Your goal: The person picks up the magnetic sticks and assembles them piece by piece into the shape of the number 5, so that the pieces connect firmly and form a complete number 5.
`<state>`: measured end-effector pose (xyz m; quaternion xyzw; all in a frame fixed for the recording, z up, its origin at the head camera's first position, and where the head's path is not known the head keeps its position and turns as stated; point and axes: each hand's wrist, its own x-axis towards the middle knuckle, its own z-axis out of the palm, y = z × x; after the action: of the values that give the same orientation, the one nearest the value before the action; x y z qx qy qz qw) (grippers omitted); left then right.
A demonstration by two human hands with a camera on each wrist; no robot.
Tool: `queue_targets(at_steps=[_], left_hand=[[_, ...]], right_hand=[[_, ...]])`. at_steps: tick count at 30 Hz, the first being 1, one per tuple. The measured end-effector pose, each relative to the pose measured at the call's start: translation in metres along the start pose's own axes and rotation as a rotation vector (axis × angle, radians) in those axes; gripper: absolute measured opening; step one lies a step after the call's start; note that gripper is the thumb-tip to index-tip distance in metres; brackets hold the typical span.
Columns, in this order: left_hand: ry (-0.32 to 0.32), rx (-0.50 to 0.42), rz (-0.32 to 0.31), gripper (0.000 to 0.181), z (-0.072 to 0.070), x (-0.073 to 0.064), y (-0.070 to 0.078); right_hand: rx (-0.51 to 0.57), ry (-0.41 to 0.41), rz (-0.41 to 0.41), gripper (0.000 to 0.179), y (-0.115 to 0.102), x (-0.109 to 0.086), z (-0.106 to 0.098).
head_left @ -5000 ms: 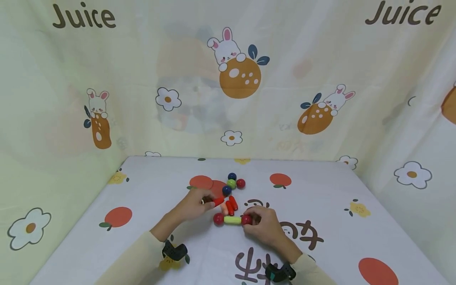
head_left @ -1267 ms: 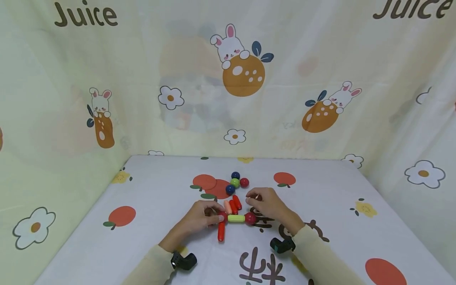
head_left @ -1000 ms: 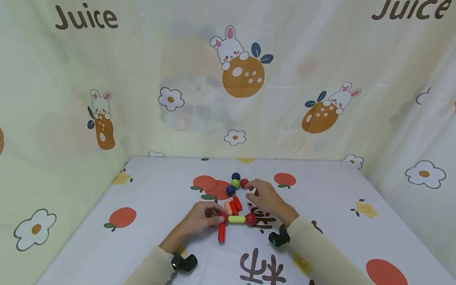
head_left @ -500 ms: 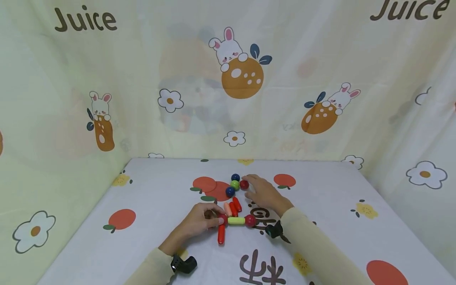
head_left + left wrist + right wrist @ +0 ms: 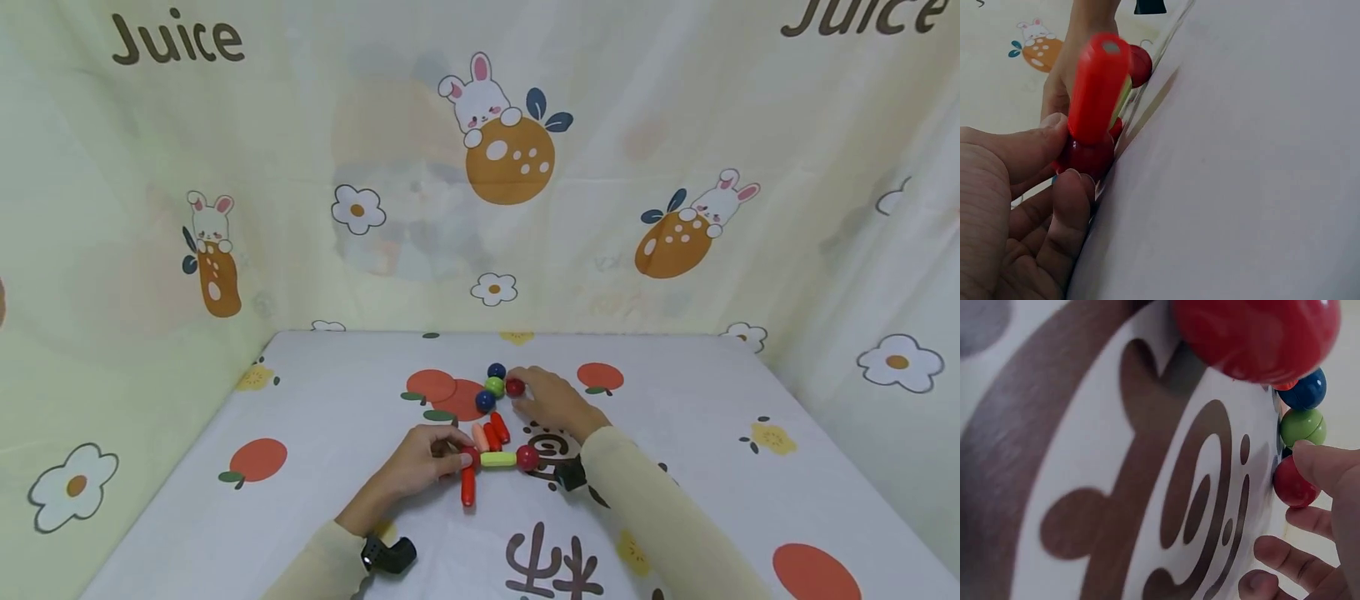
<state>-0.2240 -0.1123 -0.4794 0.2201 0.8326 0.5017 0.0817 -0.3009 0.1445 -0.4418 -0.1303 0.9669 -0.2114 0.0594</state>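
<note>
Left hand [image 5: 420,460] has the rod-joined red ball [image 5: 472,456] pinched, lower centre of frame, and right hand [image 5: 553,400] pinches the far red ball [image 5: 515,387] a bit higher up.

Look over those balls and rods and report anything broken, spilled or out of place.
Nothing stands out. The loose balls sit bunched, three loose rods lie together, and the yellow-green rod lies straight between two red balls. No crack or spill shows, though the left hand partly covers one red ball.
</note>
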Motion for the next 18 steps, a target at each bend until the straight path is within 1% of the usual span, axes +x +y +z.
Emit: queue_targets(at_steps=[4, 9, 14, 18], left_hand=[[0.012, 0.003, -0.002, 0.023, 0.0, 0.001, -0.002], [0.029, 0.001, -0.027, 0.024, 0.001, 0.002, -0.002], [0.047, -0.001, -0.051, 0.026, 0.001, 0.002, -0.002], [0.058, 0.001, -0.067, 0.026, 0.002, 0.003, -0.002]], right_hand=[[0.008, -0.022, 0.006, 0.043, 0.0, 0.003, 0.001], [0.005, -0.059, 0.011, 0.036, 0.003, 0.004, 0.003], [0.032, -0.026, -0.024, 0.033, 0.01, 0.002, 0.005], [0.087, 0.004, -0.032, 0.032, 0.016, -0.003, 0.006]])
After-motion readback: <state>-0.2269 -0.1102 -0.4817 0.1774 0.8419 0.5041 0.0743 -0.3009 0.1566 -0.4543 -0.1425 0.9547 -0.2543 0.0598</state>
